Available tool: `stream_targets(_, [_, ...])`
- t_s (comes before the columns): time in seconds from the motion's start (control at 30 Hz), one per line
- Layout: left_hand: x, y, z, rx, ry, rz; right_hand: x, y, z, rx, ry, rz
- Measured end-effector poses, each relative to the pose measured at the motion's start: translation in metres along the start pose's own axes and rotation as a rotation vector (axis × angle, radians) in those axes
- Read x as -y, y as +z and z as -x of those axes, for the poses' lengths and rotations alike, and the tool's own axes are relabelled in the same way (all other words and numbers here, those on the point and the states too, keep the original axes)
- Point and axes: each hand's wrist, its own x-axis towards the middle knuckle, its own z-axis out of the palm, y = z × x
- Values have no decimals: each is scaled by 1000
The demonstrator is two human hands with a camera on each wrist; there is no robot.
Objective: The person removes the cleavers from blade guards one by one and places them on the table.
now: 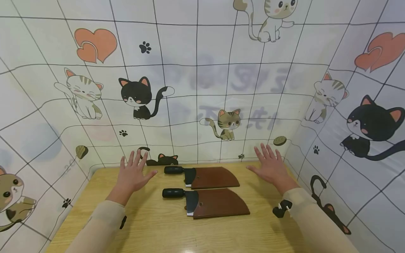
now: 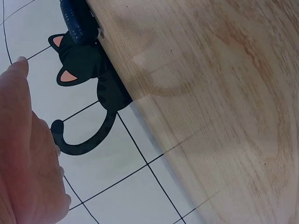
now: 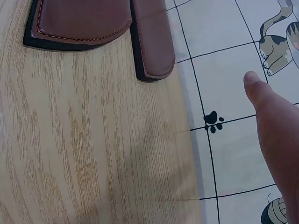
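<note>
Two cleavers with black handles and brown leather sheaths lie flat, handles to the left: a rear cleaver and a front cleaver. To the left of the handles, the left hand is spread with straight fingers, holding nothing. The right hand, also spread and holding nothing, is to the right of the sheaths. In the left wrist view part of the left hand shows near a dark handle. The right wrist view has the right hand's thumb side and the ends of both sheaths.
A light wooden table bears both cleavers. Behind it and at both sides hangs a white grid-patterned sheet printed with cats, hearts and paw marks. A black strap piece is at the right wrist.
</note>
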Motion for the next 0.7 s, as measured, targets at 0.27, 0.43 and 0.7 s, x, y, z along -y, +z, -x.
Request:
stream_targets(0.27, [1, 2, -2, 8, 3, -12, 0, -4, 1, 8, 3, -8])
stream_targets(0.43, [2, 3, -3, 12, 7, -10, -1, -2, 1, -7, 1, -19])
stream_targets(0.7, [3, 7, -3, 18, 20, 2, 0, -2, 3, -11, -5, -11])
